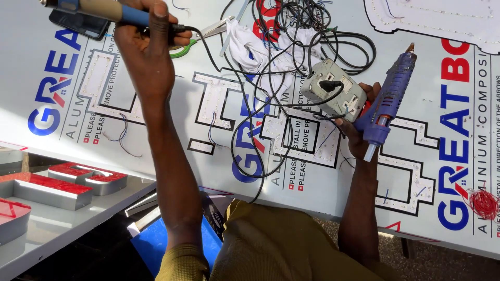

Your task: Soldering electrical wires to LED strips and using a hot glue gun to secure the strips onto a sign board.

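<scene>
Left hand (pixel 151 31): up at about eleven o'clock, fingers wrapped tight round the blue-and-tan handle of a soldering iron (pixel 99 10), whose black cord runs off toward the middle of the desk.
Right hand (pixel 359 127): at about three o'clock, fingers curled round the grip of a purple glue gun (pixel 388 99), nozzle pointing up toward one o'clock; the same hand also presses against the grey socket box.
Socket box (pixel 333 89): just left of the glue gun, touching the right hand, a black plug pushed into it.
Cables (pixel 291 47): a black tangle spreading from twelve o'clock down to the centre, lying over a white cloth (pixel 250 44).
Desk (pixel 323 187): covered by a white printed sheet, with white letter-shaped cut-outs (pixel 213 101) outlined in black and dotted with small lights.
Phone (pixel 78 23): dark, flat, just under the soldering iron at eleven o'clock.
Red wire bundle (pixel 484 204): small coil at four o'clock, well apart from both hands.
Red-faced letters (pixel 62 187): on a lower surface at eight o'clock.
</scene>
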